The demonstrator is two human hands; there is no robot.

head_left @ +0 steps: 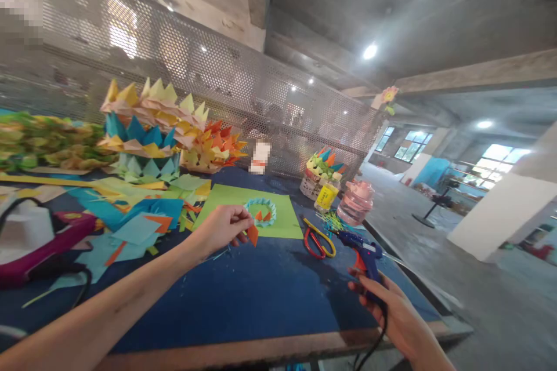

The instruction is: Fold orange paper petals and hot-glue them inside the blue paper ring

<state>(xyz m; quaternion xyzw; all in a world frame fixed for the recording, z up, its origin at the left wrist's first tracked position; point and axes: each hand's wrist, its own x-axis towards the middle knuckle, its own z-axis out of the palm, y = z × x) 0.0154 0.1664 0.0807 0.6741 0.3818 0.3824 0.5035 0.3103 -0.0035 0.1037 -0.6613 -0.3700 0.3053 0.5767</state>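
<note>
Between the thumb and fingers of my left hand is a small orange paper piece, its pointed end hanging down. Just behind it a light-blue folded-paper ring, with orange pieces inside it, lies on a green paper sheet. My right hand is wrapped round the handle of a blue glue gun with an orange trigger; its nozzle points left, and a black cord hangs below. Scissors with red and yellow handles lie left of the nozzle.
Loose coloured paper covers the table's left, beside a magenta tool. Folded-paper crowns stand behind. At back right are a pink jar, a yellow-labelled container and a pot of paper points. A perforated metal screen rises behind.
</note>
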